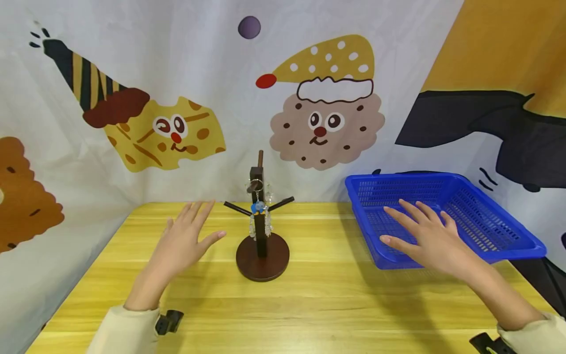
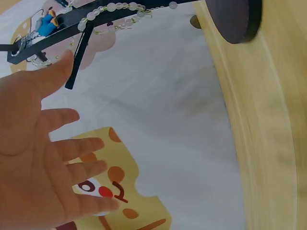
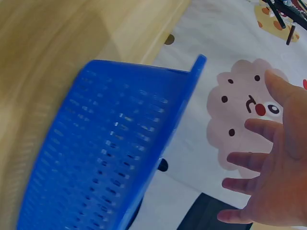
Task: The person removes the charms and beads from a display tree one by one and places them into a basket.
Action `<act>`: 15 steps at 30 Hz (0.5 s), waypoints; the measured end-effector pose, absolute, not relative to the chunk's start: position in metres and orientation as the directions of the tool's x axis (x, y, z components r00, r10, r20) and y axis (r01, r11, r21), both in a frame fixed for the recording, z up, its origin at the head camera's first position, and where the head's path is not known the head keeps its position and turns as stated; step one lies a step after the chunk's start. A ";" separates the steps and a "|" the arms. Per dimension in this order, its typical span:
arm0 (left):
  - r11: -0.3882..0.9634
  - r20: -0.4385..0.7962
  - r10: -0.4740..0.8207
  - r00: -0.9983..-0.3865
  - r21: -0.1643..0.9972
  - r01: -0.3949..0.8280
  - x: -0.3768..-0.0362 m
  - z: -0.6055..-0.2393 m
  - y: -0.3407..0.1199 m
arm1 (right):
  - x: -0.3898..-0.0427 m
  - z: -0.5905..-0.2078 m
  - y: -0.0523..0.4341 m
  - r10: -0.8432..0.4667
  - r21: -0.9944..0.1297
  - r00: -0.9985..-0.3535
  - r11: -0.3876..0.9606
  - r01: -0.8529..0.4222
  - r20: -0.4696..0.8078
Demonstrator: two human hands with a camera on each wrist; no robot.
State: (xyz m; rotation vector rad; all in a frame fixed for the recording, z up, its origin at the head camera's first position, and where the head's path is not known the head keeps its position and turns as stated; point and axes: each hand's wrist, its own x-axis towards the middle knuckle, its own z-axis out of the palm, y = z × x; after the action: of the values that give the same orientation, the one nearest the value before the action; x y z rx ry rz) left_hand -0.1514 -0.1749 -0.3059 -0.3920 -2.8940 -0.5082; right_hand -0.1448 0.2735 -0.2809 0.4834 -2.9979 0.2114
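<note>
In the head view a dark wooden stand with a round base and several pegs stands upright on the table. A keychain with a blue figure hangs on it, along with clear beaded strands. To the left of the stand my left hand is held above the table, fingers spread and holding nothing. My right hand hovers over the near left part of a blue plastic basket, its fingers straight and apart. The left wrist view shows a pale beaded strand draped along the stand.
A yellow wooden table lies under everything. Behind it hangs a white cloth printed with cartoon biscuits and cheese. The basket's right end reaches the table's right edge.
</note>
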 end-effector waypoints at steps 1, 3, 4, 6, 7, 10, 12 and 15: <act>0.895 0.228 0.227 -0.947 0.334 0.296 -0.154 -0.305 -0.174 | -0.146 -0.279 0.272 -0.317 -0.117 -0.940 0.936 -0.331 0.125; 0.869 0.252 0.223 -0.942 0.386 0.309 -0.159 -0.303 -0.173 | -0.148 -0.275 0.269 -0.340 -0.108 -0.931 0.929 -0.355 0.135; 0.855 0.262 0.219 -0.940 0.412 0.315 -0.162 -0.303 -0.172 | -0.148 -0.273 0.267 -0.349 -0.106 -0.927 0.926 -0.364 0.138; 0.824 0.279 0.208 -0.937 0.466 0.322 -0.167 -0.302 -0.169 | -0.150 -0.269 0.262 -0.365 -0.110 -0.921 0.918 -0.380 0.135; 0.809 0.289 0.203 -0.936 0.489 0.326 -0.169 -0.301 -0.167 | -0.150 -0.267 0.260 -0.373 -0.120 -0.919 0.914 -0.388 0.131; 0.760 0.314 0.187 -0.931 0.554 0.340 -0.176 -0.300 -0.163 | -0.153 -0.261 0.251 -0.398 -0.150 -0.909 0.898 -0.413 0.122; 0.731 0.322 0.174 -0.931 0.591 0.341 -0.179 -0.299 -0.161 | -0.155 -0.257 0.245 -0.419 -0.171 -0.901 0.885 -0.433 0.113; 0.705 0.320 0.146 -0.936 0.630 0.325 -0.183 -0.297 -0.158 | -0.158 -0.252 0.235 -0.453 -0.205 -0.885 0.861 -0.466 0.111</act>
State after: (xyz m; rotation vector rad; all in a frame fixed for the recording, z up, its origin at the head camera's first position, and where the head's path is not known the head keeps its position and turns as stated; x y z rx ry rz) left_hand -0.1832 -0.1580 -0.2969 -0.3760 -2.6680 -1.0547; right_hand -0.1580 0.2348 -0.2524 0.7348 -2.9737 0.3498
